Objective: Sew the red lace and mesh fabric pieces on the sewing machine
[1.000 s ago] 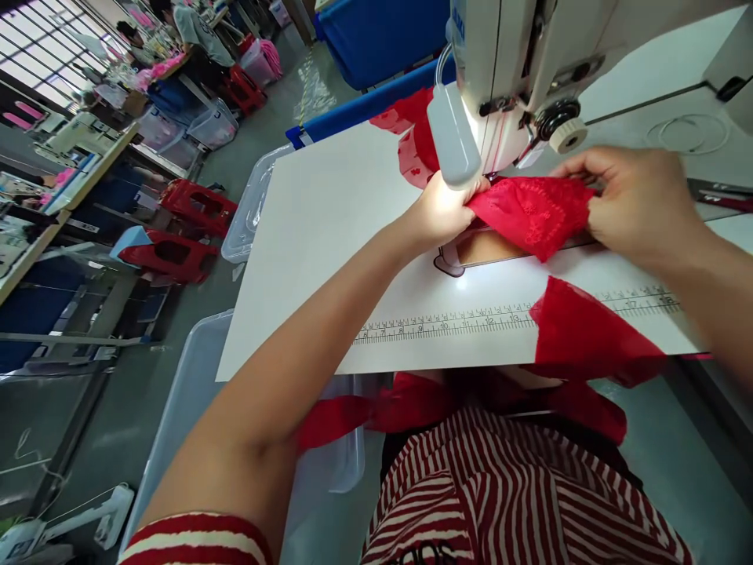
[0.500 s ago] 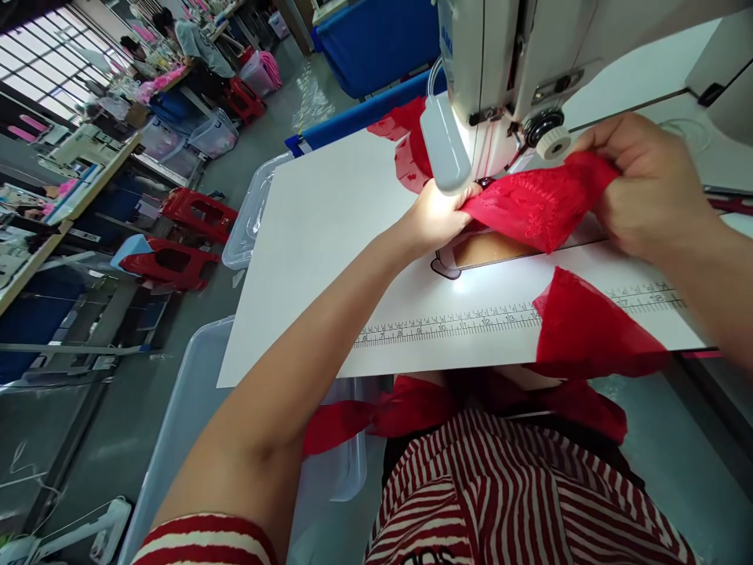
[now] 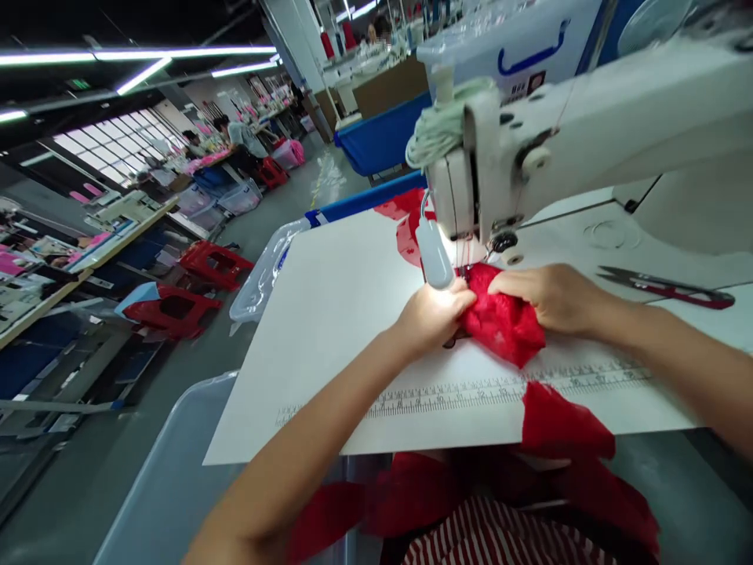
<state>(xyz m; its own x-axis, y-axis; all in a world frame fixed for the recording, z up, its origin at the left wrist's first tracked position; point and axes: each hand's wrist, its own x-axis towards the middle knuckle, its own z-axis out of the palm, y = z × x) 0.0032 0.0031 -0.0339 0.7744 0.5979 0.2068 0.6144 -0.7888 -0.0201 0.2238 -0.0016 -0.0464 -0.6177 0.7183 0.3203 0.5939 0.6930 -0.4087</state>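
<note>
Under the needle of a white sewing machine [image 3: 452, 196] lies a piece of red lace fabric [image 3: 503, 326]. My left hand [image 3: 435, 314] pinches its left edge, just below the lit lamp [image 3: 435, 255]. On the other side my right hand [image 3: 544, 298] grips the fabric close to the needle, thumb on top. The fabric hides some of the fingertips. A second red fabric piece [image 3: 562, 424] hangs over the table's front edge, and more red fabric [image 3: 412, 494] lies across my lap.
Thread snips [image 3: 667, 286] lie right of my right hand. A printed ruler [image 3: 441, 400] runs along the white table [image 3: 329, 314]. Red scraps [image 3: 409, 227] sit behind the lamp. Clear plastic bins [image 3: 170, 471] stand at left, with red stools [image 3: 170, 310] farther off.
My right hand has come left and nearer to the needle, bunching the lace that was stretched out before. The view has tilted up, showing more of the machine and the snips.
</note>
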